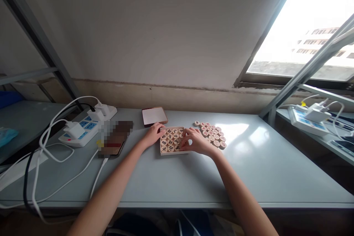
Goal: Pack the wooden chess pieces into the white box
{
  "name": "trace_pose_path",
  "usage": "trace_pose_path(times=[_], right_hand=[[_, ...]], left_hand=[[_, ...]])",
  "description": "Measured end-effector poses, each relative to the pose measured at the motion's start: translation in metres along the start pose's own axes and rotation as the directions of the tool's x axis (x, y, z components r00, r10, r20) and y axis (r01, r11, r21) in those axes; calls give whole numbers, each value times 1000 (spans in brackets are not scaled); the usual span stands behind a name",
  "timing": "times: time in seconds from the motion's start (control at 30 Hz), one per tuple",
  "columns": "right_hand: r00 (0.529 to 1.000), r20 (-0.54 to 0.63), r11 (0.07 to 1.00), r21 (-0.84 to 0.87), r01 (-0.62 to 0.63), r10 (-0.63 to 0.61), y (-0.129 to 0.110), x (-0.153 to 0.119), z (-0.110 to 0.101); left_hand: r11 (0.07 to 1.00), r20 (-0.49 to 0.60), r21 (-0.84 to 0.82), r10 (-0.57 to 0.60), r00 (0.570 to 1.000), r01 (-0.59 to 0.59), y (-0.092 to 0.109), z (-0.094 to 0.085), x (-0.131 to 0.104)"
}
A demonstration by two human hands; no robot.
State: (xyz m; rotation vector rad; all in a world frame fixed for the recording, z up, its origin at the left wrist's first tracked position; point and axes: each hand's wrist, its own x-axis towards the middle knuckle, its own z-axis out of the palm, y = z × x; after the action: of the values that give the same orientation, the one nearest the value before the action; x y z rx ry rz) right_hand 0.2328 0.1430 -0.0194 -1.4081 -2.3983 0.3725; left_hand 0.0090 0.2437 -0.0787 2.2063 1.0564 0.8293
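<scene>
A shallow pale box [174,154] holds rows of round wooden Chinese chess pieces [170,142] with black characters. My left hand [153,135] grips the box at its upper left corner, fingers bent over the rim. Over the box's right side, my right hand [197,141] reaches down with thumb and forefinger pinched on a chess piece at the lower right; the fingers partly cover that piece and the right column. Just right of this hand, a cluster of red-marked chess pieces [213,132] lies flat on the desk, with one dark-marked piece [197,123] at its upper left.
Behind the box lies an open lid [155,115], pale side up. To the left are a phone [117,142] and a power strip [88,125] with chargers and looping white cables [47,147]. The grey desk [249,177] ends at metal posts; another power strip [306,120] sits at right.
</scene>
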Motion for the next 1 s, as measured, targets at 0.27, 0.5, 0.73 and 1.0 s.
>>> trace_pose_path(times=[0.27, 0.5, 0.73, 1.0], right_hand=[[999, -38, 1000, 20, -10, 10, 7, 2, -1], [847, -462, 886, -232, -400, 261, 47, -1, 8], [903, -345, 820, -418, -392, 256, 62, -4, 22], [915, -325, 835, -413, -364, 238, 42, -3, 6]], left_hand=[[1000, 15, 26, -1, 1000, 1, 3, -2, 0], [999, 1, 31, 16, 1000, -16, -1, 0, 2], [1000, 4, 29, 3, 1000, -3, 4, -1, 1], [999, 28, 52, 4, 1000, -5, -1, 0, 1]])
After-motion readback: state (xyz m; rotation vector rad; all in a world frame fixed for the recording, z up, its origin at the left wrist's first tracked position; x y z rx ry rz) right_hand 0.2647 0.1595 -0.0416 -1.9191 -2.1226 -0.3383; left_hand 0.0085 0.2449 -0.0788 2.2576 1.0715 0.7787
